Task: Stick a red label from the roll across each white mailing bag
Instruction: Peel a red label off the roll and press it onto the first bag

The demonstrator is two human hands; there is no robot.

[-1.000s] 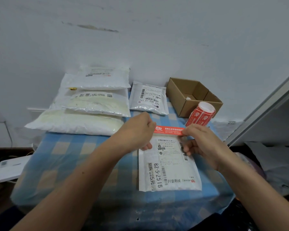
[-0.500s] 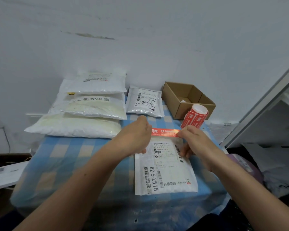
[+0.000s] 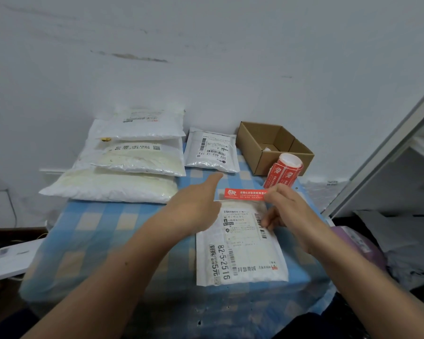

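Red label point(image 3: 245, 194) is running along the 12 o'clock edge of the white mailing bag point(image 3: 242, 255), which is lying on the counter point(image 3: 103, 221). The right hand point(image 3: 289, 214) is pinching the label's 3 o'clock end, fingers clamped on it. The left hand point(image 3: 196, 204) is hovering at its 9 o'clock end, fingers straight and holding nothing. Smoothing steadily from 9 toward 3 o'clock should be avoiding wrinkles.

Dim, bluish, even light; soft shadows, slight motion blur, wide-angle bending at edges.
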